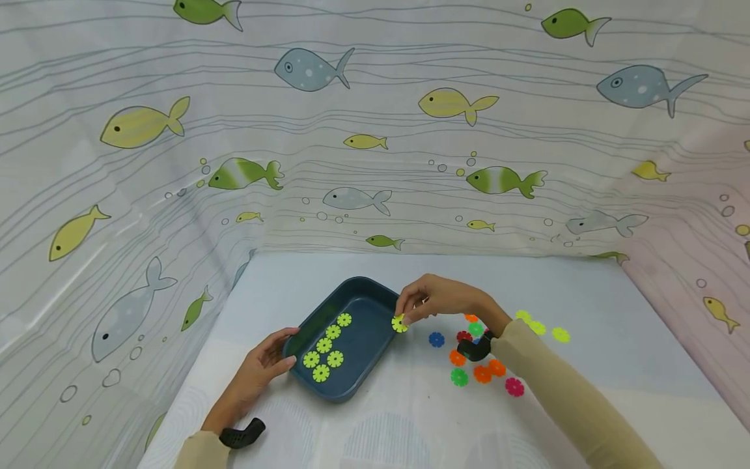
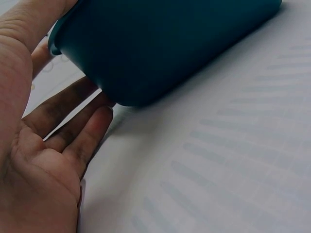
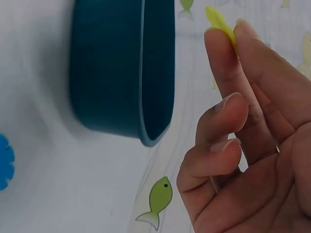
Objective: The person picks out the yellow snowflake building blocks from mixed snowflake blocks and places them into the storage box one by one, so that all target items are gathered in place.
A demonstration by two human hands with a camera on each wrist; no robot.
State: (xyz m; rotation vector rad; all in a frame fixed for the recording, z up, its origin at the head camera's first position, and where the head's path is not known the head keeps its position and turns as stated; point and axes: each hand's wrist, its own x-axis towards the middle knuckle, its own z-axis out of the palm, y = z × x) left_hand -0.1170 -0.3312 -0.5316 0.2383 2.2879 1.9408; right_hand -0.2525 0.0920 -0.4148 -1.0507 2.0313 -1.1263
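Note:
A dark blue plastic bin stands on the table, with several yellow notched discs lying on its floor. My left hand grips the bin's near left end; in the left wrist view, the left hand has its fingers against the outside of the bin. Over the bin's right edge, my right hand pinches one yellow notched disc between thumb and finger. The right wrist view shows that disc edge-on at the fingertips of the right hand, above the bin's rim.
Right of the bin lie loose discs: a blue one, orange ones, a green one and a pink one. Yellow discs lie farther right. Fish-patterned sheeting encloses the table at the back and sides.

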